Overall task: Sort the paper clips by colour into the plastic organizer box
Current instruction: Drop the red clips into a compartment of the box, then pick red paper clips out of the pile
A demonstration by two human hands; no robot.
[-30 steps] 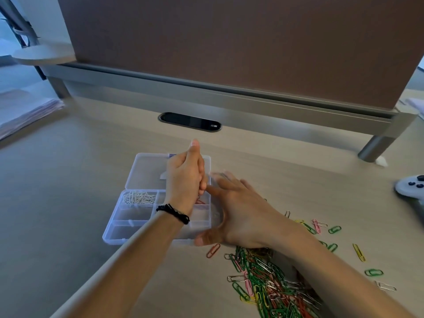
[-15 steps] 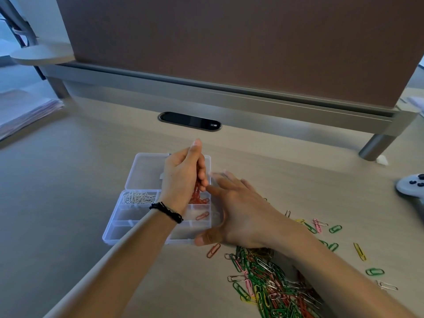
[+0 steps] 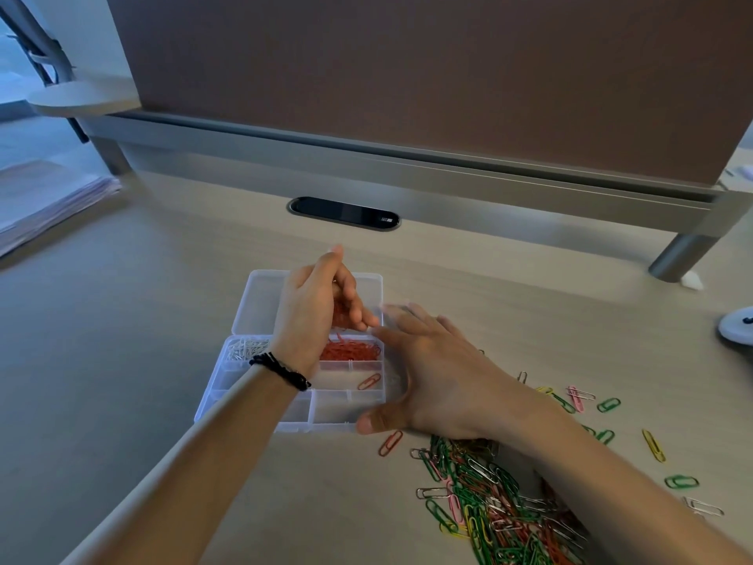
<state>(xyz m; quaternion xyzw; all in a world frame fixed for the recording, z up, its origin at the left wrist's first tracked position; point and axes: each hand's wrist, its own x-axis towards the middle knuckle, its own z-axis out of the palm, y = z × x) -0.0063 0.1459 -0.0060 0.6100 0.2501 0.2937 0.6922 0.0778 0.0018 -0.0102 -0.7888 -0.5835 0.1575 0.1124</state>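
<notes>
Big brown partition panel (image 3: 428,75) runs along the far edge of a pale wood tabletop (image 3: 122,340), with a grey metal rail and a black oval cable grommet (image 3: 344,213) under it. Paper stack (image 3: 45,201) far left, white controller (image 3: 737,328) far right. The clear organizer box (image 3: 252,385) sits centre with its lid open; red clips (image 3: 350,351) and white clips (image 3: 244,347) fill two far compartments. Mixed clip pile (image 3: 489,503) near right. Left hand (image 3: 313,316) hovers over the box, fingers loosely curled around some red clips. Right hand (image 3: 436,373) lies flat beside the box, fingers spread, holding nothing.
</notes>
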